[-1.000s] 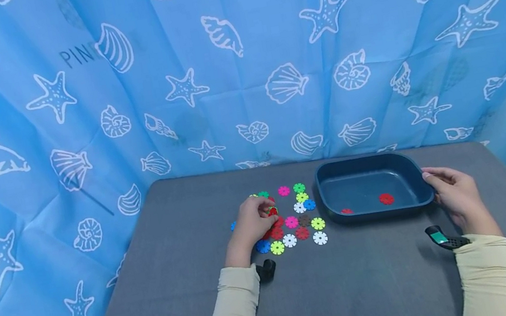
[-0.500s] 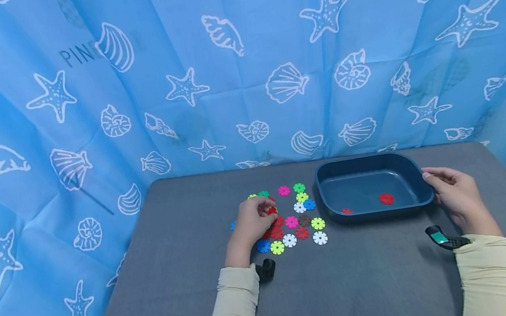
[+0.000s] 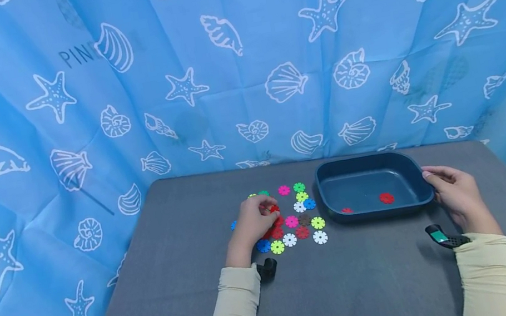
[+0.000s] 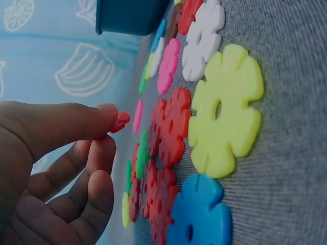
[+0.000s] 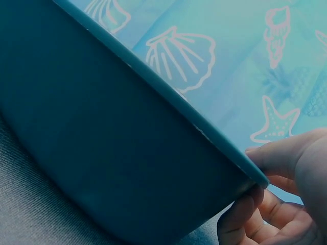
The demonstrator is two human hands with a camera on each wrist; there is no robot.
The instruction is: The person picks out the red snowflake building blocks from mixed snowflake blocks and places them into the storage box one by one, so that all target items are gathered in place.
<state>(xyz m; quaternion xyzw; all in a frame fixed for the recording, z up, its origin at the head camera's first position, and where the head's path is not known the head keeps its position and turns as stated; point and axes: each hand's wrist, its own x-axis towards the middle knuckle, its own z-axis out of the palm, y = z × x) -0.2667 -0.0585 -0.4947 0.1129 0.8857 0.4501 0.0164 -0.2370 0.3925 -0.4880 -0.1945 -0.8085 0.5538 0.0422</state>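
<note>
My left hand (image 3: 252, 219) pinches a red notched plastic disc (image 4: 120, 122) between thumb and forefinger, held just above the pile. Under and around it lie more flower-shaped discs, among them overlapping red discs (image 4: 175, 125), a yellow disc (image 4: 230, 112), a blue disc (image 4: 199, 214) and a white disc (image 3: 289, 240). Part of the pile is hidden behind the hand in the head view. On the right, my right hand (image 3: 457, 192) grips the rim of a dark blue rectangular tub (image 3: 379, 213), thumb on top and fingers below. Inside the tub lies a red disc (image 3: 386, 198); a second is partly hidden by its near wall.
A grey cloth covers the table (image 3: 357, 286). Behind it hangs a blue curtain (image 3: 242, 97) with white shells and starfish. The tub stands directly right of the scattered discs, near the table's back edge.
My left hand has shifted very slightly to the right, and more of the red disc shows at its fingertips. The right hand and the tub have stayed in place.
</note>
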